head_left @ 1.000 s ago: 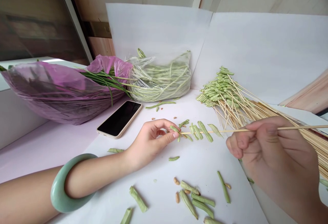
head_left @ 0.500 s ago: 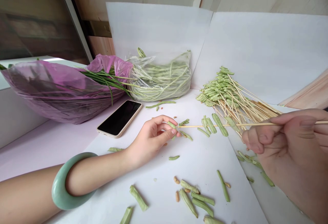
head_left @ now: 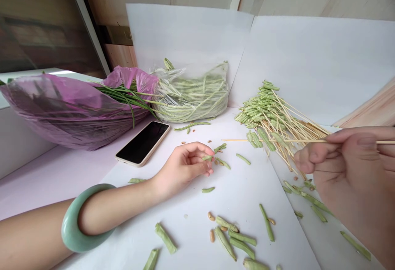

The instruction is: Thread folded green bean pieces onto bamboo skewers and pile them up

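My left hand [head_left: 189, 163], with a pale green bangle [head_left: 72, 224] on its wrist, pinches a short piece of green bean [head_left: 207, 158] between thumb and fingers. More cut pieces and small tan seeds lie just beyond its fingertips. On the right, my right hand [head_left: 348, 167] is closed around a thin wooden skewer [head_left: 302, 140], held about level. Several bean pieces [head_left: 264, 139] are threaded along the skewer, and its bare tip points left, above and apart from my left hand.
Loaded bean skewers [head_left: 265, 107] lie piled at the back right. A clear bag of long beans [head_left: 197, 93], a purple bag [head_left: 70, 113] with green stalks and a phone [head_left: 143, 143] stand or lie at the back left. Cut bean pieces [head_left: 237, 237] and seeds are scattered on the white sheet.
The skewer's tip has come away from the bean piece in my left hand and risen slightly. My left hand stays nearly in place, still pinching the piece.
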`<state>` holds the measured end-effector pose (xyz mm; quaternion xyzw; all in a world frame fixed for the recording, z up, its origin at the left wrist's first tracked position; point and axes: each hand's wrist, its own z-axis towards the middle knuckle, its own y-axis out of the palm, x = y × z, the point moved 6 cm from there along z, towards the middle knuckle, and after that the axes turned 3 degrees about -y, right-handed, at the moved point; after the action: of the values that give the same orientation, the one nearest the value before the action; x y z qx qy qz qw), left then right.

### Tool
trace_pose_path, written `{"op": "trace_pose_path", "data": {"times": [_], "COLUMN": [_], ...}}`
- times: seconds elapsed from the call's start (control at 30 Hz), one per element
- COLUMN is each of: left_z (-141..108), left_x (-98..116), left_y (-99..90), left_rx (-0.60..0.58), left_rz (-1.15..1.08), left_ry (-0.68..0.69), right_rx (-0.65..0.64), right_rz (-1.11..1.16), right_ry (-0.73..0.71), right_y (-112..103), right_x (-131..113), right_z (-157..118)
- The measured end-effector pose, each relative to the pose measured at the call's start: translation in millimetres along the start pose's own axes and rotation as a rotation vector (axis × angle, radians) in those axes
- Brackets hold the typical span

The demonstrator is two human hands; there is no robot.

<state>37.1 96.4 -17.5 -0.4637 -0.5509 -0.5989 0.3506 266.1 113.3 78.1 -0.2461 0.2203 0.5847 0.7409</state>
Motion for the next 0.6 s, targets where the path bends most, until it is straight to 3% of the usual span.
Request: {"op": "trace_pose_path", "data": {"times": [0.13,0.27,0.37,0.6], "left_z": [-2,-9,-15,-23], "left_x": [-7,-12,-12,-5], "left_y": [2.0,12.7,20.7,31.5], "left_rx": [-0.051,-0.232,-0.36,-0.527], "left_rz": [-0.001,0.029,0.083,0.187], "left_ry": [-0.091,-0.137,-0.13,-0.095], "right_rx": [-0.169,-0.414,-0.565,-0.688], "right_rz": [-0.03,-0.229,-0.207,-0.174], "right_ry": [-0.009,-0.106,-0.123,-0.06], "right_y": [14,33,48,61], "right_x": [0,-1,0,5], "right_z": [-12,-31,-44,-59]}}
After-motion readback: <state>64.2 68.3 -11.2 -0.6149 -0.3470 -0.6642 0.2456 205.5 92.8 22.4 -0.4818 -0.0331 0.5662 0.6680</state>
